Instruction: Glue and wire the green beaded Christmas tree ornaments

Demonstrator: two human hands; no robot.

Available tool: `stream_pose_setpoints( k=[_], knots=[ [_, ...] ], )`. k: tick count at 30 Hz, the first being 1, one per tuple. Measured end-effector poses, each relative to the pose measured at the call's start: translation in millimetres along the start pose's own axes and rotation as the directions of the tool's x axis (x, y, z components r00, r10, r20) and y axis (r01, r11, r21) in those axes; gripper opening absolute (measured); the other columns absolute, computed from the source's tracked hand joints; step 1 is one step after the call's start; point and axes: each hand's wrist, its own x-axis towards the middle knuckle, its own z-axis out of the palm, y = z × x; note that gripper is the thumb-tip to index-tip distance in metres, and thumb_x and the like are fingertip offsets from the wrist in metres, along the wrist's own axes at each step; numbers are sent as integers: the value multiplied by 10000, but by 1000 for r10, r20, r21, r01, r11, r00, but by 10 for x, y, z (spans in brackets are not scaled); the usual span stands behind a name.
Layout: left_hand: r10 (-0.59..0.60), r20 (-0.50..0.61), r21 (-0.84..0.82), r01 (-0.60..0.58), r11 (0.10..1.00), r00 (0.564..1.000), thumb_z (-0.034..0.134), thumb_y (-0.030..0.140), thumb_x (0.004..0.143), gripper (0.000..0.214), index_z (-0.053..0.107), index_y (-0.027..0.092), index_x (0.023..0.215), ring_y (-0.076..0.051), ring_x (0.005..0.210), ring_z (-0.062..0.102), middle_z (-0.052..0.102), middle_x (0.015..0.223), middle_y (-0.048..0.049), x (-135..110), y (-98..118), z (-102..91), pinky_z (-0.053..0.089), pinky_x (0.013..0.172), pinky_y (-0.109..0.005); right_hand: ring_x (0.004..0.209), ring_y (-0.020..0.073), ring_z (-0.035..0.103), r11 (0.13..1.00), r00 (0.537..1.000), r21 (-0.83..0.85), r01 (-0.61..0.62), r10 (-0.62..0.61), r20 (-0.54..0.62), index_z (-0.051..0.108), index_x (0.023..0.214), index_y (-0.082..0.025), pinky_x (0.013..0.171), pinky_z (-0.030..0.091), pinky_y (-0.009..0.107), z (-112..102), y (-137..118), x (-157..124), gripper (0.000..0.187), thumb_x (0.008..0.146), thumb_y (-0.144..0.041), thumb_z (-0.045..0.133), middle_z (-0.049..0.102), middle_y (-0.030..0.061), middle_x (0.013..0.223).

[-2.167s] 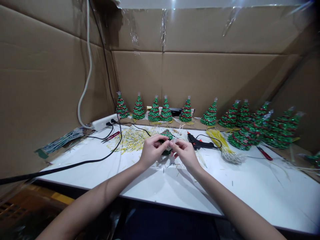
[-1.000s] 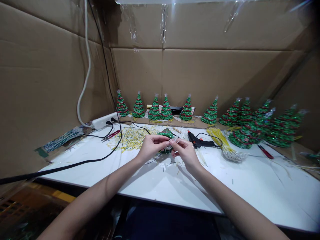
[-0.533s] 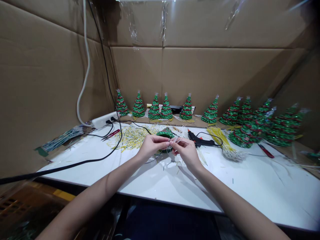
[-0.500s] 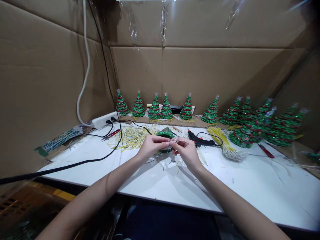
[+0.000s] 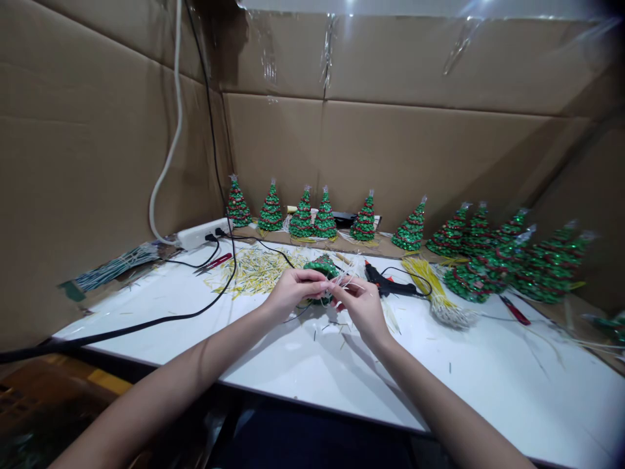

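Note:
Both hands meet at the middle of the table, fingertips pinched together over a bunch of thin white wires [image 5: 347, 280]. My left hand [image 5: 297, 291] grips the wires from the left, thumb against fingers. From the other side my right hand [image 5: 360, 301] pinches them too, with strands sticking up and out past its knuckles. Just behind the fingers a small green Christmas tree [image 5: 322, 263] lies tipped over, partly covered by the hands. Where exactly the wires join the tree is hidden.
Several decorated trees [image 5: 364, 218] line the cardboard ledge. A black glue gun [image 5: 390, 284] and a yellow wire bundle [image 5: 434, 293] lie right; wire clippings [image 5: 254, 270], red-handled cutters [image 5: 215, 262], a power strip [image 5: 205, 233] and green wires [image 5: 117, 266] lie left. A black cable [image 5: 170, 319] crosses the table.
The view has tilted and shifted slightly. Both hands remain pinched on the white wires at nearly the same place, with only slight finger movement.

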Motion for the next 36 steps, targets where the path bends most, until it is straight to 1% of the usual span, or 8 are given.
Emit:
stream_pose_setpoints(
  k=[8, 11, 13, 16, 22, 28, 31, 36],
  knots=[
    [84, -84, -55, -89, 994, 993, 792, 317, 640, 304, 643, 114, 810, -86, 525, 605, 693, 691, -30, 9, 5, 3, 497, 527, -191, 472, 124, 531, 999, 999, 32, -28, 27, 31, 600, 717, -172, 442, 448, 236, 40, -13, -11, 296, 744, -455, 679, 572, -9, 586],
    [69, -124, -59, -77, 995, 990, 813, 303, 611, 328, 658, 101, 818, -87, 535, 610, 699, 684, -37, 8, 7, 2, 513, 546, -195, 441, 108, 506, 1000, 999, -1, -12, 12, 38, 577, 663, -175, 426, 432, 223, 52, -12, -15, 310, 739, -456, 684, 530, -30, 530],
    [54, -148, -61, -64, 996, 988, 821, 296, 596, 345, 675, 92, 833, -88, 541, 613, 707, 697, -47, 13, 2, -5, 524, 564, -204, 433, 100, 490, 999, 999, -31, -6, 7, 31, 581, 641, -170, 418, 428, 222, 60, -12, -17, 322, 725, -460, 692, 545, -24, 540],
    [37, -170, -81, -51, 995, 985, 824, 293, 592, 351, 698, 90, 850, -82, 554, 614, 718, 723, -58, 25, -14, -16, 533, 599, -211, 422, 102, 484, 997, 999, -76, -17, 19, 32, 619, 681, -159, 415, 425, 229, 65, -1, -21, 307, 722, -456, 690, 571, -11, 546],
    [15, -165, -127, -36, 991, 986, 833, 278, 574, 328, 710, 94, 817, -79, 557, 613, 716, 711, -56, 35, -30, -19, 528, 596, -203, 437, 116, 516, 995, 997, -90, -44, 49, 57, 641, 717, -152, 445, 435, 231, 70, 26, -28, 263, 721, -410, 691, 564, -14, 511],
    [35, -150, -75, -46, 996, 988, 807, 296, 628, 304, 691, 96, 826, -78, 515, 613, 719, 717, -55, 14, -7, -12, 513, 530, -186, 440, 119, 517, 992, 995, -98, -74, 80, 62, 650, 714, -141, 446, 426, 230, 85, 11, -24, 249, 728, -388, 683, 573, -3, 514],
    [55, -157, -63, -66, 996, 986, 809, 299, 626, 310, 696, 97, 833, -96, 542, 636, 718, 699, -53, 12, -5, -13, 534, 560, -204, 437, 119, 511, 992, 994, -96, -77, 84, 68, 644, 723, -142, 450, 420, 231, 79, 25, -18, 243, 741, -383, 674, 567, -7, 497],
    [37, -181, -99, -55, 994, 983, 837, 280, 579, 345, 721, 86, 839, -108, 605, 666, 731, 715, -64, 27, -31, -30, 560, 643, -213, 448, 121, 518, 995, 994, -80, -61, 67, 83, 642, 749, -139, 463, 426, 235, 68, 60, -10, 246, 758, -385, 662, 578, -5, 511]
  ],
)
